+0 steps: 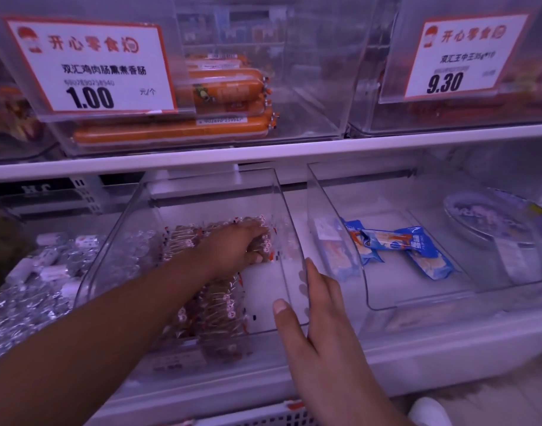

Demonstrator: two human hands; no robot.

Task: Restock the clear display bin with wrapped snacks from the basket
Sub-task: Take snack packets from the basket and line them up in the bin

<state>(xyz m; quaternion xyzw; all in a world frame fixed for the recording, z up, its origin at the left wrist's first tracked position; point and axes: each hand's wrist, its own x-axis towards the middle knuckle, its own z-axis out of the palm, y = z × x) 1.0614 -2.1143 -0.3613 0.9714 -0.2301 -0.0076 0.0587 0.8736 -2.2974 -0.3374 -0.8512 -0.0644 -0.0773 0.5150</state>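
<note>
A clear display bin (pixel 289 232) sits tilted on the lower shelf, holding several brown wrapped snacks (pixel 214 305) in clear film along its left half. My left hand (pixel 239 247) reaches deep into the bin and grips a bundle of these snacks (pixel 183 238) at the back. My right hand (pixel 312 305) holds the bin's right front wall, thumb inside and fingers outside. A strip of a white basket (pixel 263 418) shows at the bottom edge.
A second clear bin (pixel 334 216) to the right holds blue snack packs (pixel 395 244). Silver-wrapped snacks (pixel 33 281) lie to the left. The upper shelf carries a bin of orange sausages (pixel 171 130) and price tags (pixel 91 66). A white shoe (pixel 429 412) shows at bottom right.
</note>
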